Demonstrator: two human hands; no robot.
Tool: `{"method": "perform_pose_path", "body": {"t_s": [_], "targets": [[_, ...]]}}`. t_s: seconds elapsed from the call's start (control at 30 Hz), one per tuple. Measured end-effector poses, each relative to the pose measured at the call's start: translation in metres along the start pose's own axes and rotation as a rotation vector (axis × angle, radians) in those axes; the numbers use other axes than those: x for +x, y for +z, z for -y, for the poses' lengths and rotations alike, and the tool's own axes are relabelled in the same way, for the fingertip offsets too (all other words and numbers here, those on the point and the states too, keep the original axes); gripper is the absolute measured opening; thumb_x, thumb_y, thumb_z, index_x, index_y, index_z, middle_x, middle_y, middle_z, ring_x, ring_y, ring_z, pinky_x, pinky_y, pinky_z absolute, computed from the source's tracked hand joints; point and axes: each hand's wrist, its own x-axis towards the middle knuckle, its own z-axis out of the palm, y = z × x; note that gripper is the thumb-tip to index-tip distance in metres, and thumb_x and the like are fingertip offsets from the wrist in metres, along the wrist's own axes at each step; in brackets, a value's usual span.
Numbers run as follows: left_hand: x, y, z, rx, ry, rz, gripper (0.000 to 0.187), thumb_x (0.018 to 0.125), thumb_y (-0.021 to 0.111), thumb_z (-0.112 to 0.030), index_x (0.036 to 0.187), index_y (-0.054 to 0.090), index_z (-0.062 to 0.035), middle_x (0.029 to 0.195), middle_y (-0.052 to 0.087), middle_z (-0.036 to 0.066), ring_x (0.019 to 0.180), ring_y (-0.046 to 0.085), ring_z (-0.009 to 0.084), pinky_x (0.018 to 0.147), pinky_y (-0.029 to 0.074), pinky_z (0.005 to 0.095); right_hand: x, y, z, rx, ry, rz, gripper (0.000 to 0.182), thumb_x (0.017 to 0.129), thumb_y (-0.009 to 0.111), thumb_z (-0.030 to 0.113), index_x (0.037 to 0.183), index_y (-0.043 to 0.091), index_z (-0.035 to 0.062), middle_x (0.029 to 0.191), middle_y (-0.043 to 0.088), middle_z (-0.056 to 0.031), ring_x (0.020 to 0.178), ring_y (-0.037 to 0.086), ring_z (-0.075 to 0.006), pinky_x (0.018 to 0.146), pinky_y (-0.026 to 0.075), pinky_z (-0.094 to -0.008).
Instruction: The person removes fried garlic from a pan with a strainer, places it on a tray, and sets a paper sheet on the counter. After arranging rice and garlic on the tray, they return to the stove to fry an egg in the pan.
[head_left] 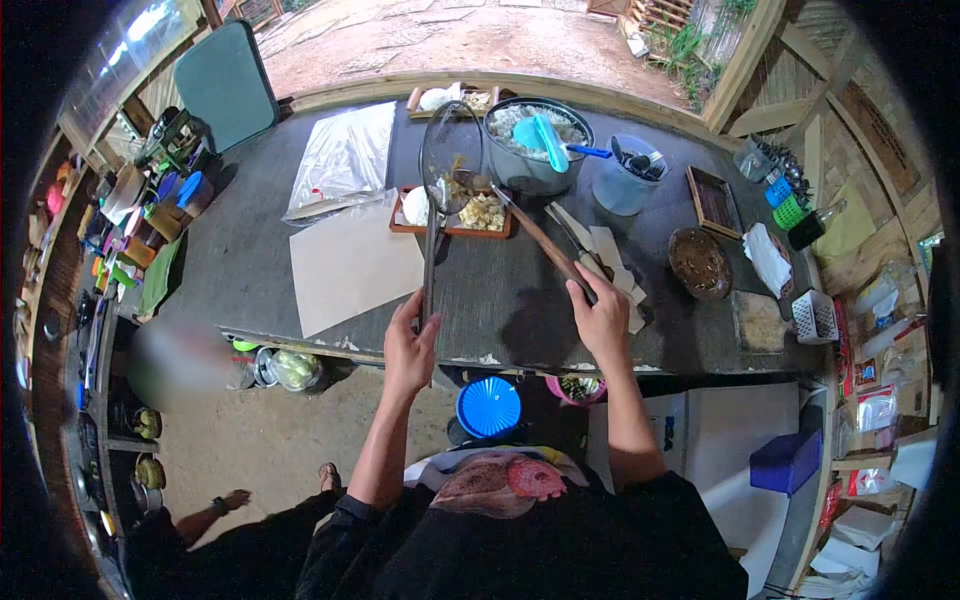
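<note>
My left hand point(410, 345) is closed around the long handle of a round wire strainer point(432, 150), which hangs over the table with a little yellowish food in its mesh. In my right hand point(600, 315) is the wooden handle of a metal ladle point(535, 230); its head meets the strainer's right side. Beneath them lies a wooden tray point(403, 228) with a mound of white rice point(415, 208) and chopped yellowish food point(483, 213). Knives point(590, 258) and brown paper strips lie beside my right hand.
Behind the tray stands a pot of rice point(535, 180) with a turquoise scoop point(541, 137). A cutlery bucket point(625, 190) is right of it. Brown paper point(350, 268) and plastic sheets point(348, 150) lie left. Another person's hand point(236, 498) shows at lower left. A blue lid point(489, 407) is below the table edge.
</note>
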Motion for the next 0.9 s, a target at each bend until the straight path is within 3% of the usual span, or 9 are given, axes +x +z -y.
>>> {"method": "perform_pose_path", "body": {"t_s": [0.17,0.33,0.57,0.9], "targets": [[-0.003,-0.002,-0.001,0.041,0.022,-0.010,0.044,0.084,0.057,-0.006,0.125,0.047,0.0045,0.111,0.056,0.017,0.103,0.055,0.0237,0.090,0.041,0.0315,0.000,-0.003,0.010,-0.001,-0.047,0.076,0.032,0.086,0.059,0.026,0.111,0.061,0.0053,0.094,0.064,-0.0165,0.085,0.062,-0.0341,0.071,0.048,-0.0399],[-0.009,-0.006,-0.009,-0.010,-0.141,0.023,0.044,0.084,0.057,-0.007,0.125,0.046,0.0051,0.108,0.055,0.016,0.102,0.055,0.0237,0.089,0.041,0.0323,0.002,-0.002,0.010,0.015,-0.011,0.046,0.029,0.085,0.060,0.021,0.109,0.062,0.0052,0.099,0.064,-0.0179,0.089,0.061,-0.0345,0.077,0.047,-0.0390],[-0.008,-0.008,-0.003,-0.009,-0.060,0.017,0.044,0.085,0.056,-0.007,0.126,0.046,0.0045,0.111,0.054,0.016,0.104,0.053,0.0224,0.090,0.041,0.0315,0.027,0.021,0.000,-0.024,-0.077,-0.080,0.032,0.086,0.058,0.024,0.113,0.059,0.0059,0.095,0.064,-0.0177,0.088,0.061,-0.0352,0.076,0.047,-0.0410],[-0.008,-0.008,0.000,-0.051,-0.028,0.035,0.045,0.085,0.056,-0.007,0.127,0.045,0.0053,0.110,0.054,0.017,0.103,0.053,0.0220,0.089,0.041,0.0313,0.022,0.020,0.005,-0.063,-0.094,0.021,0.031,0.086,0.059,0.023,0.110,0.061,0.0035,0.093,0.064,-0.0190,0.085,0.062,-0.0342,0.074,0.048,-0.0404]]}}
